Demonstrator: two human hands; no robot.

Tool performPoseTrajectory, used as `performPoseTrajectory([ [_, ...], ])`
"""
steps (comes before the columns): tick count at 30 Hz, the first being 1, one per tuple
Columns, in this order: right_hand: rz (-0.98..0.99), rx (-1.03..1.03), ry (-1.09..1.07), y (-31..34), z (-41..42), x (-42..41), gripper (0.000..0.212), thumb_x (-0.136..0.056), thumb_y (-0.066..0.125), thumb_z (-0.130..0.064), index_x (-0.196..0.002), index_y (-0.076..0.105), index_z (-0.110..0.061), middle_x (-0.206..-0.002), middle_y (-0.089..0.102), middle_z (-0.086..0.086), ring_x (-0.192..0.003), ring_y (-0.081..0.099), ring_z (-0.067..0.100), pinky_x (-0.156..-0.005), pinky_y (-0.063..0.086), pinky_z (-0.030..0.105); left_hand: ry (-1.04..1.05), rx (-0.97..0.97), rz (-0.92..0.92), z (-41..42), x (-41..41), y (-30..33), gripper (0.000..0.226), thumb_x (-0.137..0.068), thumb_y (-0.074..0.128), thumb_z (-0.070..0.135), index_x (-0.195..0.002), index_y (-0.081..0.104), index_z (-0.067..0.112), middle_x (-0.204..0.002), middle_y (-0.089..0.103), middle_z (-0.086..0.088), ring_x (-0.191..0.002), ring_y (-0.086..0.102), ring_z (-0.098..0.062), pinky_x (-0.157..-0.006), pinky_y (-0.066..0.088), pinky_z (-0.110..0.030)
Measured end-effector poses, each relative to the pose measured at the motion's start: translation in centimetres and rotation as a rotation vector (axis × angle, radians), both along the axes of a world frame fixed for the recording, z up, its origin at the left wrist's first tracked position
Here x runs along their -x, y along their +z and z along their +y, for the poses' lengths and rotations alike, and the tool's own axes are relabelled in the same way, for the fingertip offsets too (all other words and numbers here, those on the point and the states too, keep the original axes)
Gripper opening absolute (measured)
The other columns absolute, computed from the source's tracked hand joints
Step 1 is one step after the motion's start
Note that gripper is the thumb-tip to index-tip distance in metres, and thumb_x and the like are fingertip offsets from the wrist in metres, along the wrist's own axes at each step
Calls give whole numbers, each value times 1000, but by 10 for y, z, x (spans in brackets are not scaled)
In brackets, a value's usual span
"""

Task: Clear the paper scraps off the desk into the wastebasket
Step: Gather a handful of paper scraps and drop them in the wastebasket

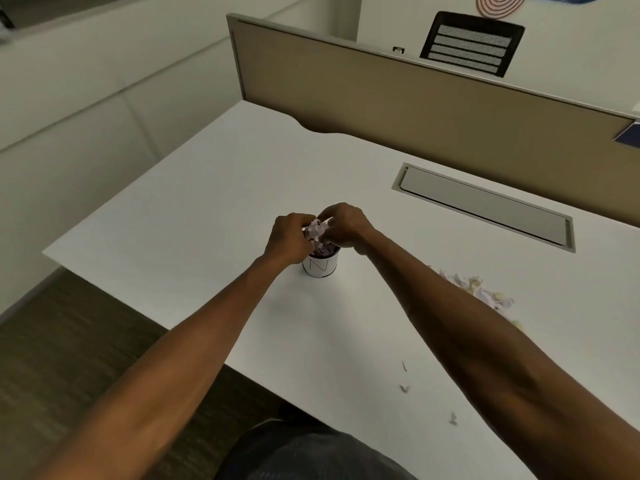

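Pale lilac paper scraps (318,233) sit bunched between both hands directly above the small white wastebasket (320,266), which stands on the white tabletop (207,202). The left hand (289,239) and right hand (341,225) each curl their fingers around the wad, pressed close together, likely so nothing spills past the narrow rim as it drops; some scraps already show inside. A loose scatter of scraps (479,289) lies beside the right forearm, with a few stray bits (404,388) nearer the tabletop's edge, so the clearing looks partway done.
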State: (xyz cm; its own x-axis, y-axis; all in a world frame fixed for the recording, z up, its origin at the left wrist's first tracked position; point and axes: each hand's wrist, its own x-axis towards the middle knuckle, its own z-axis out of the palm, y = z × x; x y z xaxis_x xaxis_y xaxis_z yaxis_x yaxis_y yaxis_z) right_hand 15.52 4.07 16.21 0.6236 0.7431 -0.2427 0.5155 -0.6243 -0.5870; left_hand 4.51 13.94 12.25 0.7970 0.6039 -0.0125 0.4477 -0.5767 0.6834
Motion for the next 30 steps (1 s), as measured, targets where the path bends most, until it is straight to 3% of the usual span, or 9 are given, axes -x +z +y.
performPoseTrajectory([
  [3,-30,-28,-10,-4,-5,-3,33,-81,73,-16,-114,72,-15,-123,67,7,-110,64,22,-86,58,34,12,-6,11,2,-2,-3,35,-76,71,4,-111,73,11,-110,74,-12,-93,67,-28,-85,57,-41],
  [7,-11,-125,-77,-6,-20,-5,32,-81,74,-15,-113,72,-15,-116,71,5,-107,66,18,-85,59,35,22,4,73,2,-4,-6,55,-78,71,2,-130,65,19,-131,67,-6,-118,64,-24,-103,51,-38],
  [12,9,-351,-271,-16,-90,6,26,-84,67,-15,-108,74,-23,-100,74,-6,-83,70,3,-56,48,9,121,8,-208,-18,6,-1,38,-86,58,2,-117,73,19,-115,74,3,-102,69,-15,-91,57,-31],
  [14,-6,-381,-346,-28,-135,15,22,-86,67,-18,-105,74,-26,-93,74,-11,-78,69,-1,-54,49,9,132,62,-308,-38,15,-7,34,-86,58,4,-110,76,20,-108,76,6,-96,69,-8,-86,57,-24],
  [17,-35,-286,-498,-52,-210,29,20,-86,68,-18,-102,72,-28,-88,73,-12,-75,69,2,-67,54,17,46,147,-326,-77,30,-29,28,-88,64,7,-109,76,20,-104,75,8,-86,68,3,-77,57,-16],
  [19,-123,-114,-575,-69,-259,40,21,-85,69,-20,-104,71,-27,-87,72,-9,-74,69,9,-71,54,27,-50,196,-299,-106,39,-49,27,-89,66,7,-113,75,17,-108,74,7,-89,68,2,-77,60,-22],
  [22,-224,117,-620,-89,-320,66,24,-83,72,-23,-106,71,-26,-89,71,-4,-76,66,16,-69,48,27,-216,183,-154,-142,51,-76,29,-91,68,16,-120,72,20,-121,71,5,-105,67,-9,-89,58,-31],
  [26,-120,187,-649,-104,-359,99,28,-82,74,-33,-108,71,-24,-90,70,-5,-78,65,14,-70,48,26,-441,101,-30,-180,62,-98,34,-92,68,33,-126,67,27,-127,66,7,-120,59,-10,-105,44,-23],
  [30,-41,194,-603,-116,-357,128,41,-78,75,-49,-113,67,-28,-98,69,-6,-88,64,14,-77,50,28,-600,64,96,-205,60,-107,54,-86,72,47,-135,60,27,-131,57,10,-124,48,-7,-100,37,-16],
])
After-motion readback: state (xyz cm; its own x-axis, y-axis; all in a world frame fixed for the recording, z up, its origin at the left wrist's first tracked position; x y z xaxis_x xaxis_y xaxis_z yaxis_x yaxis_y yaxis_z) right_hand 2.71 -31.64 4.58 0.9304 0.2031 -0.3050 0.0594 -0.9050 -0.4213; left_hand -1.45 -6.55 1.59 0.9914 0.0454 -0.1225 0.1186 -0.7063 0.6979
